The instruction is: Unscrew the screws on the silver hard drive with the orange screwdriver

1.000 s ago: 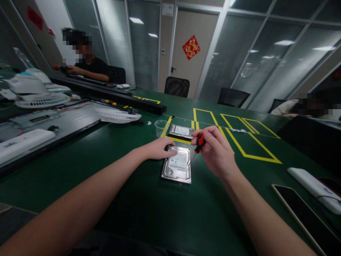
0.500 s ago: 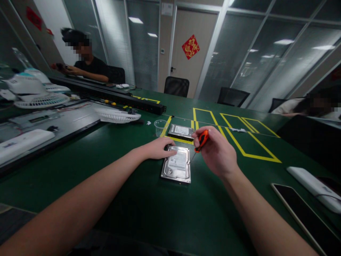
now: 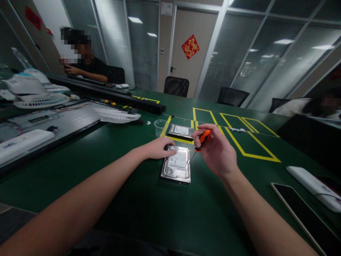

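A silver hard drive (image 3: 179, 172) lies label up on the green table. My left hand (image 3: 157, 147) grips its far left corner, with the thumb on top and the other fingers partly hidden at the far edge. My right hand (image 3: 217, 153) is closed around the orange and black handle of a screwdriver (image 3: 204, 138), held at a slant. The shaft points down to the right edge of the drive, and its tip appears to touch there. Just beyond lies a second hard drive (image 3: 181, 131), with a clear plastic cup (image 3: 160, 128) to its left.
Yellow tape (image 3: 261, 156) marks rectangles on the table. A phone (image 3: 301, 217) and a white power strip (image 3: 314, 188) lie at the right. Fan parts (image 3: 117, 115), a metal panel (image 3: 80, 119) and a long black bar (image 3: 119, 99) occupy the left. Two people sit across the table.
The screwdriver's handle has turned slightly and tilts a little more to the right, my right fingers shifting with it. My left hand and the hard drive stay in place.
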The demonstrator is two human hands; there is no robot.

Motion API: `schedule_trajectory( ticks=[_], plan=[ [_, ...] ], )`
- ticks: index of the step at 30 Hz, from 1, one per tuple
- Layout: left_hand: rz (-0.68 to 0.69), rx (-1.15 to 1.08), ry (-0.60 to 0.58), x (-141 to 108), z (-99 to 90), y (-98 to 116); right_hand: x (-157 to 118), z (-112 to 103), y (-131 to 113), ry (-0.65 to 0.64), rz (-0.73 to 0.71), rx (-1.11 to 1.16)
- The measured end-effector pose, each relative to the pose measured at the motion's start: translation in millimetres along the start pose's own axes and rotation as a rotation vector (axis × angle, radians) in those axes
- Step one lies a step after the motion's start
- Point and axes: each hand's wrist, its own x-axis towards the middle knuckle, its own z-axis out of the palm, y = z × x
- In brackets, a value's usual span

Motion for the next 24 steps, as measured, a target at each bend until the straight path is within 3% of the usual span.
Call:
schedule_trajectory(
  ticks=[24],
  plan=[
    [-0.007,0.000,0.006,-0.9,0.4,-0.1,1.5,-1.2,-0.9,0.007,-0.020,0.018]
  ],
)
